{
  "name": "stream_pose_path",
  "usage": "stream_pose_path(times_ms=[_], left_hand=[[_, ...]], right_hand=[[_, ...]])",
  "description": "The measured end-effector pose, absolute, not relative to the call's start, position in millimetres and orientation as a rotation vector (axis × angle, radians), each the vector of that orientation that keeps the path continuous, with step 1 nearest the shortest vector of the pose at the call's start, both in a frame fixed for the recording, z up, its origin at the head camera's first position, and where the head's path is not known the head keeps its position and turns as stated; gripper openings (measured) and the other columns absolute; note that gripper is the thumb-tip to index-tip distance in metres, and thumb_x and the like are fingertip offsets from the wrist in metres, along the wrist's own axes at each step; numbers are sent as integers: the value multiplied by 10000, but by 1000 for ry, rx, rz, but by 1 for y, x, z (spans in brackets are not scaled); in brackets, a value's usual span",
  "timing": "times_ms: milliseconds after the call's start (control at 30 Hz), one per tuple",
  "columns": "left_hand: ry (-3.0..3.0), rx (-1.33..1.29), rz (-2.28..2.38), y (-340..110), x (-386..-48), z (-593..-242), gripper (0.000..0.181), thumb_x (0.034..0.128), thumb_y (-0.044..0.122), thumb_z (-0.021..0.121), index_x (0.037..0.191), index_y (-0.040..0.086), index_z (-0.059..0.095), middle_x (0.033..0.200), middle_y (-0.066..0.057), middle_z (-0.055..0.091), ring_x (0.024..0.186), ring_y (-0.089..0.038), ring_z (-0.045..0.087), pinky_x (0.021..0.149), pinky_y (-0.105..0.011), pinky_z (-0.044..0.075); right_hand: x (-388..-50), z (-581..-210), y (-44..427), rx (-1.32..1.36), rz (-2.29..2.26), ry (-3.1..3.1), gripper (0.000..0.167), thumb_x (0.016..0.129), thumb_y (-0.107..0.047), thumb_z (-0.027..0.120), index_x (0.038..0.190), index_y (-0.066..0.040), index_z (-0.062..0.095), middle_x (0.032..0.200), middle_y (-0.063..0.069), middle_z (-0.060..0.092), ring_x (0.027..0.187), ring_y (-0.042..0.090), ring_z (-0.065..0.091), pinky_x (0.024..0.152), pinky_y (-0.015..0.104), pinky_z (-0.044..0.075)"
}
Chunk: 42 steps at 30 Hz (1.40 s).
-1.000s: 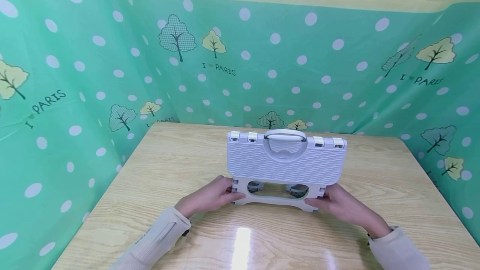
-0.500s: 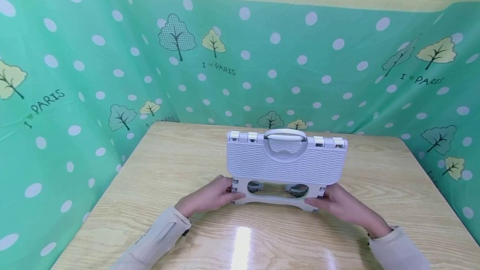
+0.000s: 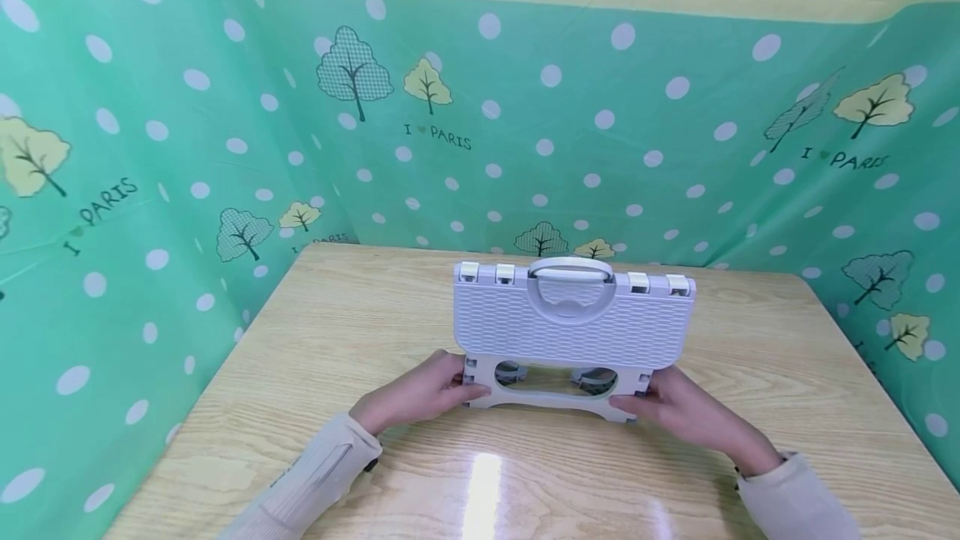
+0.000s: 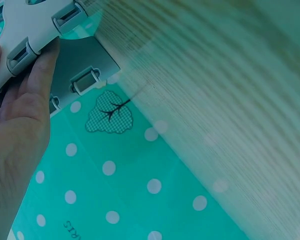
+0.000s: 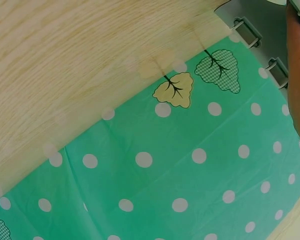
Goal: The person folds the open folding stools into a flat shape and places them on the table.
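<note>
A light grey folding stool with a textured panel and a carrying handle on its upper edge stands tilted on the table, its lower frame showing two round-ended openings. My left hand grips the frame's left side, thumb in front and fingers behind. On the opposite side, my right hand holds the frame the same way. The left wrist view shows the left hand around the hinged leg part. Only an edge of the right hand shows in the right wrist view, beside the grey panel.
The wooden table extends around the stool, with a bright light reflection near its front. A green dotted curtain with printed trees hangs behind and along both sides.
The curtain at the far left has shifted slightly. Both hands and the stool have stayed in place.
</note>
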<state>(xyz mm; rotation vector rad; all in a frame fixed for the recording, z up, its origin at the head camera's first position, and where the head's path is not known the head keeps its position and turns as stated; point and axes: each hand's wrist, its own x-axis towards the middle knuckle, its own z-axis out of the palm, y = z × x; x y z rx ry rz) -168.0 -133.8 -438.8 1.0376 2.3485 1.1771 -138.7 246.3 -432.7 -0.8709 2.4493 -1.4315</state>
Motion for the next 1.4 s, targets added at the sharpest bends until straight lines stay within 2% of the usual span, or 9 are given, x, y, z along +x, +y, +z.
stream_pose_path(times_ms=[300, 667, 967, 1200, 1400], left_hand=[[2355, 1033, 1170, -134, -168, -439, 490, 1025, 341, 565, 1480, 189, 465, 1281, 40, 660, 883, -58, 639, 770, -258, 555], [2347, 1030, 1180, -134, -169, -439, 513, 1026, 317, 568, 1503, 184, 431, 1319, 42, 636, 897, -60, 634, 776, -258, 552], [2336, 1027, 1196, -133, -170, -441, 519, 1024, 312, 574, 1505, 187, 426, 1331, 46, 627, 918, -69, 635, 783, -264, 554], [2331, 1018, 1199, -134, -170, -441, 503, 1022, 301, 580, 1489, 165, 452, 1305, 36, 642, 904, -70, 637, 775, -263, 556], [2339, 1008, 1193, -134, -170, -440, 483, 1024, 312, 576, 1472, 166, 472, 1271, 44, 656, 877, -67, 629, 755, -262, 553]], right_hand=[[-139, -433, 246, -884, -1437, 2460, 593, 943, -128, 697, 1446, -117, 384, 1160, 146, 556, 735, 87, 546, 558, 287, 503], [-138, -432, 246, -869, -1415, 2480, 575, 950, -149, 691, 1434, -121, 383, 917, 66, 520, 650, 54, 496, 527, 273, 470], [-139, -433, 246, -860, -1429, 2463, 578, 951, -145, 688, 1443, -146, 384, 897, 61, 512, 648, 54, 488, 528, 278, 463], [-140, -433, 247, -873, -1418, 2451, 514, 962, -128, 672, 1410, -105, 422, 938, 88, 563, 684, 67, 520, 549, 279, 482], [-141, -435, 248, -885, -1405, 2460, 477, 966, -159, 670, 1386, -103, 449, 897, 42, 561, 674, 58, 513, 545, 275, 479]])
